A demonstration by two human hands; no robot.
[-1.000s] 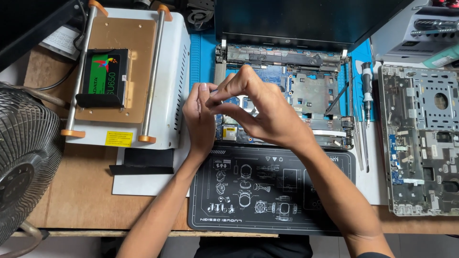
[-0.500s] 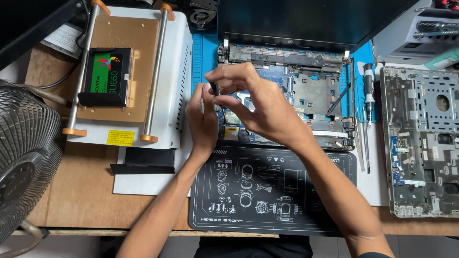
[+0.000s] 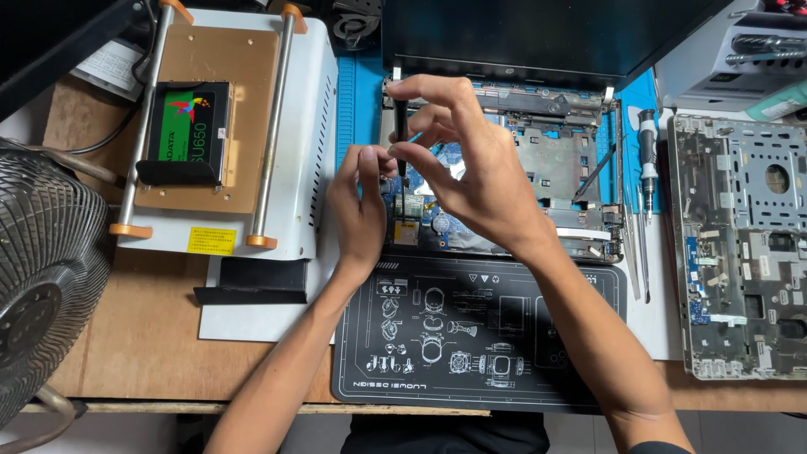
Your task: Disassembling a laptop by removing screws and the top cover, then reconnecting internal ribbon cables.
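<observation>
Screwdriver (image 3: 401, 134) upright over opened laptop's motherboard (image 3: 538, 168), tip near blue PCB. Right hand (image 3: 471, 160) pinches its top w/ fingertips; left hand (image 3: 360, 206) steadies shaft, fingers curled.

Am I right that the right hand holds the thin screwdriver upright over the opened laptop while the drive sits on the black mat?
Not quite: the head view shows the drive on the white machine, not the black mat. The right hand does hold the screwdriver upright over the laptop.

The surface (image 3: 151, 336) looks like matt brown wood. A matt black rubbery mat (image 3: 471, 336) lies on it. The opened laptop (image 3: 546, 168) shows bare grey metal and a glossy blue circuit board. The white machine (image 3: 307, 126) looks smooth, with a coppery plate.
</observation>
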